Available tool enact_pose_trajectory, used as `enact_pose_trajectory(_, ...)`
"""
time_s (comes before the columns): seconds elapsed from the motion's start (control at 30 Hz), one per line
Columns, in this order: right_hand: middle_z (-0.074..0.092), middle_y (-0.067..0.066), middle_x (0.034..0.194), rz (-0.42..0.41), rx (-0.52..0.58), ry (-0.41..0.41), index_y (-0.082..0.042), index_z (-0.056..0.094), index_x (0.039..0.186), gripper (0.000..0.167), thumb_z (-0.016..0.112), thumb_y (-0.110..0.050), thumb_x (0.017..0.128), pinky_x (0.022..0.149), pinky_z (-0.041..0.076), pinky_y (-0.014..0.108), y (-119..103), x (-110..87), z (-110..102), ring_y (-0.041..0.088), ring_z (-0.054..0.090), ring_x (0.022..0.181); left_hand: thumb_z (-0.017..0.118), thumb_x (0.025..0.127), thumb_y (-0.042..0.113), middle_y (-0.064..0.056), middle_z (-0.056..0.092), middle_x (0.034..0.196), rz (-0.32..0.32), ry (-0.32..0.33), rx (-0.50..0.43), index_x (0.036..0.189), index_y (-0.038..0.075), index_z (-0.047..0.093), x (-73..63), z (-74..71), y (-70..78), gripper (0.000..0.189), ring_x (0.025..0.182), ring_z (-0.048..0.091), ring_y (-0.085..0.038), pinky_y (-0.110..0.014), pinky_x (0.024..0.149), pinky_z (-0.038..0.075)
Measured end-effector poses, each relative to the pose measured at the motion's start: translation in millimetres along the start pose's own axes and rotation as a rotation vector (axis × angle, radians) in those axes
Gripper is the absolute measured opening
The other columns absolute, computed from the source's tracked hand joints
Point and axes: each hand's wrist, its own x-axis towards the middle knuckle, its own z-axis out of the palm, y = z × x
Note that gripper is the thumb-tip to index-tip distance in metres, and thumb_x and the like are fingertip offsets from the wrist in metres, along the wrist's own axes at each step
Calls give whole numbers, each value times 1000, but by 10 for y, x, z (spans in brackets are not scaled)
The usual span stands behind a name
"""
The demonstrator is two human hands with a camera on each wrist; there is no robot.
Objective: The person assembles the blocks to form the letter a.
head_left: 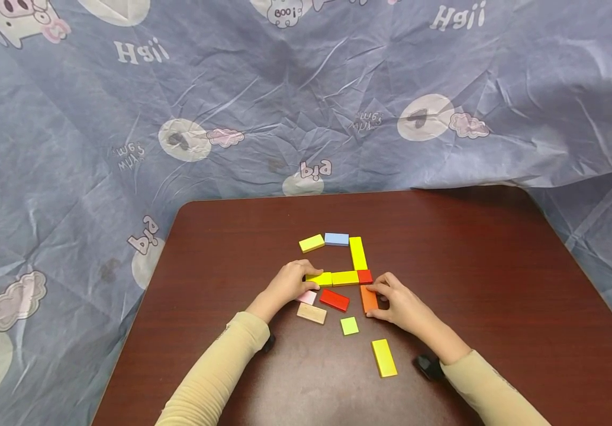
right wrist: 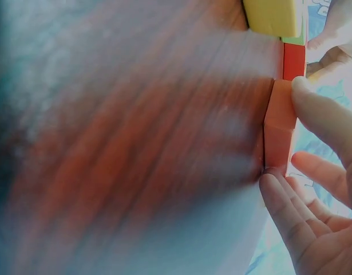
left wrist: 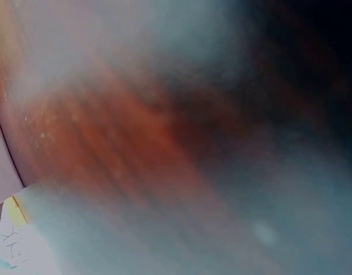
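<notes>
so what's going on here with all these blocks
A person is working with both hands at a dark table. The left hand pinches a yellow block at one end of a short row; the right hand holds an orange block next to the small red block at the other end. A wooden block and a green block lie nearer the person.

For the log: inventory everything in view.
Yellow blocks: 5, yellow, two in row, two beyond, one nearest person
Blue block: 1, blue, beyond row
Red blocks: 2, red, one ending row, one nearer
Orange block: 1, orange, in right hand
Pink block: 1, pink, by left hand
Wooden block: 1, tan, beside pink
Green block: 1, lime, right of wooden
Table: 1, brown, under blocks
Cloth: 1, blue-grey, behind table
Devices: 2, black, by sleeves
Sleeves: 2, cream, foreground
Left hand: 1, gripping row's left yellow
Right hand: 1, gripping orange
</notes>
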Motion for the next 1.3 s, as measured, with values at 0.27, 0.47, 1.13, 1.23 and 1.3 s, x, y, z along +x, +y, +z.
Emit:
enact_pose_trajectory(0.27,53,6,107,0,17,11,-4,71,115,52,89,-24,71,71,53,29,30,27,-4,16,54,85,78,85,22,0,72,105,0,2,18,121,15,73,3,-20,23,37,95,66,-18,-32,87,53)
enact_pose_trajectory(0.47,55,6,108,-7,21,24,-5,71,114,50,89,-24,71,73,54,31,54,24,2,16,55,86,78,85,21,0,72,104,14,8,15,120,15,73,-4,-10,20,37,94,66,-18,-33,86,53)
enact_pose_trajectory(1.13,55,19,138,40,135,-65,-4,58,136,62,80,-27,83,100,49,54,208,192,-117,38,56,123,78,85,22,0,72,106,-24,-12,5,121,15,73,-10,-22,32,37,98,65,-19,-34,90,53)
enact_pose_trajectory(1.23,51,21,145,50,138,-121,-5,52,143,65,75,-29,87,105,43,57,230,253,-111,41,49,132,78,85,22,0,72,107,-29,-17,6,121,16,73,-9,-27,36,36,98,66,-19,-34,91,53)
enact_pose_trajectory(1.3,48,21,148,55,142,-154,-6,49,145,67,74,-30,88,108,40,58,238,291,-100,42,44,137,78,85,22,0,72,107,-29,-20,3,121,15,73,-7,-29,38,37,99,66,-20,-35,92,53)
